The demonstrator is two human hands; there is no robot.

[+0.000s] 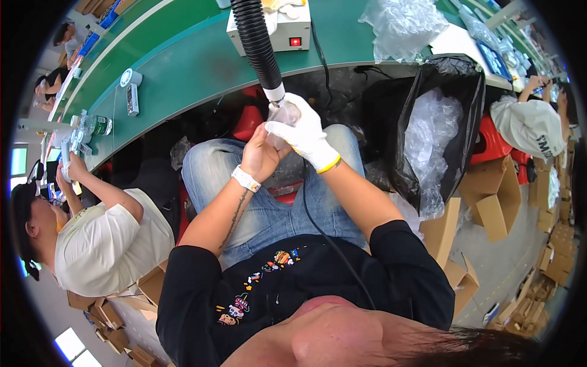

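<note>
Both hands meet at the centre of the frame, above the person's lap in blue jeans; the left hand [260, 156], bare with a white wristband [246, 178], is cupped around a small clear plastic piece [282, 116], fingers curled against it; the right hand [304, 136], in a white glove with a yellow cuff, is closed over the same piece from the right side, grasping it; the clear piece sits pressed to the white tip of a black ribbed hose [257, 43] that comes down from the top centre of the frame; behind the hose, a white box-shaped machine [287, 30] with a red lit switch stands on the green worktop [183, 67] running across the upper frame; a black bag [428, 116] stuffed with clear plastic wrap hangs open at right of centre; cardboard boxes [495, 202] lie on the floor at the right; another person in a white shirt [104, 244] sits at lower left, working at the same worktop
</note>
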